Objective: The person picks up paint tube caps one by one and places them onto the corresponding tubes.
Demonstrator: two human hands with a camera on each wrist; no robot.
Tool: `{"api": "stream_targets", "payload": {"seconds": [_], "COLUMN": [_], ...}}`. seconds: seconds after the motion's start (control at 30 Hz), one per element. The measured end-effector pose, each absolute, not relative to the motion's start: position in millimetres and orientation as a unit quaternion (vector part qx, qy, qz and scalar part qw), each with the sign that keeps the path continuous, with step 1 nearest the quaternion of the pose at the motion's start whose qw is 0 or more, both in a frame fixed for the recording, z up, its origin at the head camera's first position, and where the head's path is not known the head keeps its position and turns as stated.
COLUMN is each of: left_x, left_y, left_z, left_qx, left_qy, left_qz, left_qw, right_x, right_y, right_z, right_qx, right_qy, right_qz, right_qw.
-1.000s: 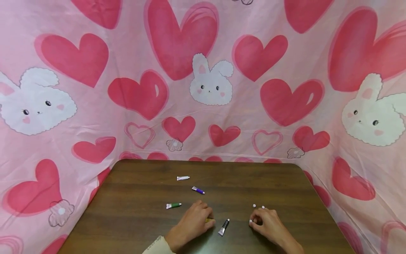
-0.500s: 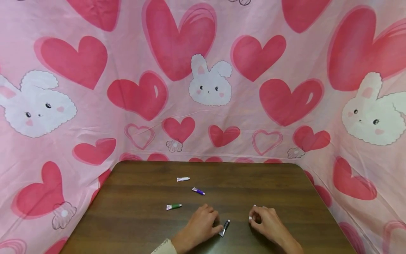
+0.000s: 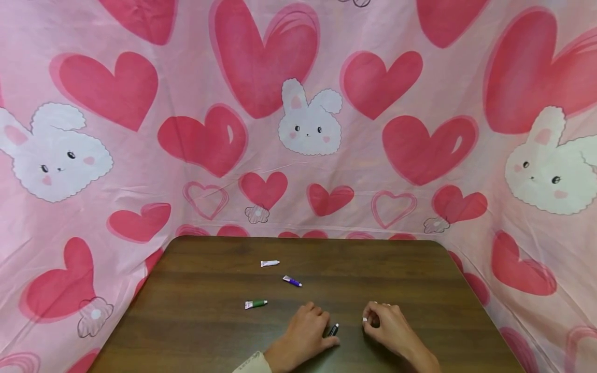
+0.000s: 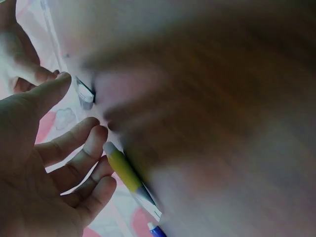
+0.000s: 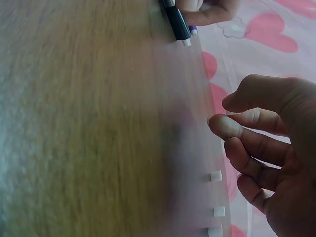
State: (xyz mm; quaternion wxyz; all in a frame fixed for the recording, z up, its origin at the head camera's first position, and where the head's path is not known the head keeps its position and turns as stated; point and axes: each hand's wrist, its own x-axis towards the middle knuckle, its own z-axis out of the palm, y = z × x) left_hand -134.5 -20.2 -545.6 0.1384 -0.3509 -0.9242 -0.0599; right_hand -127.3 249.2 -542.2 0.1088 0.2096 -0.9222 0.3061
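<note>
In the head view my left hand (image 3: 303,331) reaches over the table, its thumb and fingers spread around a small black paint tube (image 3: 333,330). The left wrist view shows the black tube lying beyond the gap between thumb and forefinger. A yellow paint tube (image 4: 124,170) lies by the other fingertips; whether they touch it I cannot tell. My right hand (image 3: 394,329) hovers with loosely bent fingers, thumb and forefinger slightly apart, and no held thing shows in the right wrist view. White caps (image 5: 216,176) stand on the table beside its fingers.
A green paint tube (image 3: 256,304), a purple one (image 3: 292,281) and a white one (image 3: 270,263) lie to the left and farther back on the brown wooden table (image 3: 200,274). Pink cloth (image 3: 322,171) with hearts and rabbits hangs around the table.
My left hand has moved right, from over the yellow tube to the black one, and the yellow tube is now hidden in the head view. The right hand has shifted slightly left.
</note>
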Motion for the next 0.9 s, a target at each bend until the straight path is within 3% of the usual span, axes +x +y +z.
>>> {"api": "stream_targets", "payload": {"seconds": [0.73, 0.9], "left_x": [-127.9, -126.9], "left_y": [-9.8, -9.1], "left_z": [-541.8, -541.4], "left_qx": [-0.344, -0.342], "left_qy": [-0.923, -0.926], "left_qz": [-0.022, -0.04], "left_qw": [0.172, 0.154], "right_x": [-133.4, -132.9], "right_y": [231.1, 227.4], "right_z": [-535.5, -534.7], "right_qx": [0.209, 0.218], "right_qy": [-0.922, -0.923], "right_qz": [0.312, 0.3], "right_qw": [0.096, 0.103]}}
